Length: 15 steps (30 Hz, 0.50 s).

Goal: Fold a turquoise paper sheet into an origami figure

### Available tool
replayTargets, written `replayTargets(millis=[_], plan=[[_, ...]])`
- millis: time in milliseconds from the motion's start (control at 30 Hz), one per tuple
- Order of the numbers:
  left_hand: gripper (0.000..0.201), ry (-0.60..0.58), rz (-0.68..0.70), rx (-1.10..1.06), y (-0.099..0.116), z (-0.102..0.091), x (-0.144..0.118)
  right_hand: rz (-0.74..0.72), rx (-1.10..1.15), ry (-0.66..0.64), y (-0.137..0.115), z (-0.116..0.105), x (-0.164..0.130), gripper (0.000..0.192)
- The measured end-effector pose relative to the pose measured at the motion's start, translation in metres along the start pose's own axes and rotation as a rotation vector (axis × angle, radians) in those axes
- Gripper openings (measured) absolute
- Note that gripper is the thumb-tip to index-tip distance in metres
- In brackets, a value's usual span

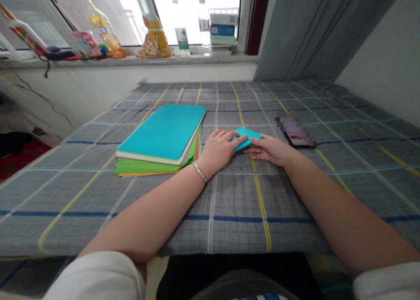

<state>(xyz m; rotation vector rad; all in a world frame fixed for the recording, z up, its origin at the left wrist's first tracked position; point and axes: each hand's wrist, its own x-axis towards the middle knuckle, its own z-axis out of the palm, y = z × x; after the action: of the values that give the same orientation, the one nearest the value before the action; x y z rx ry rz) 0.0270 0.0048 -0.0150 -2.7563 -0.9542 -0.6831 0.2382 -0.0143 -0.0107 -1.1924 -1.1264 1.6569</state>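
Note:
A small folded piece of teal paper [251,136] lies on the grey plaid tablecloth [229,203] near the table's middle. My left hand [219,148] rests on its left part, fingers pressing down on the fold. My right hand [271,149] holds the paper's near right edge with fingers curled against it. A silver bangle sits on my left wrist. Just left of my hands lies a stack of coloured paper sheets [164,135], teal on top, with green, orange and pink below.
A phone [297,131] lies to the right of my hands. On the windowsill [131,60] at the back stand bottles, snack packets and stacked boxes. A grey curtain [315,28] hangs at the back right.

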Motion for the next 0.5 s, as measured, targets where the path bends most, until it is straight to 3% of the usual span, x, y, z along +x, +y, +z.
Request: replayTargets(millis=[133, 233, 400, 500], plan=[[0.042, 0.029, -0.038, -0.123, -0.005, 0.000, -0.001, -0.104, 0.047, 0.053, 0.000, -0.005, -0.002, 0.050], [0.042, 0.039, -0.074, -0.217, -0.010, 0.000, -0.001, -0.205, -0.112, 0.081, 0.005, -0.010, 0.003, 0.065], [0.050, 0.031, -0.015, -0.404, -0.015, 0.001, -0.001, -0.390, -0.522, 0.189, 0.013, -0.020, 0.015, 0.072], [0.044, 0.027, 0.032, -0.506, -0.015, 0.003, -0.001, -0.526, -0.727, 0.256, 0.014, -0.026, 0.018, 0.055]])
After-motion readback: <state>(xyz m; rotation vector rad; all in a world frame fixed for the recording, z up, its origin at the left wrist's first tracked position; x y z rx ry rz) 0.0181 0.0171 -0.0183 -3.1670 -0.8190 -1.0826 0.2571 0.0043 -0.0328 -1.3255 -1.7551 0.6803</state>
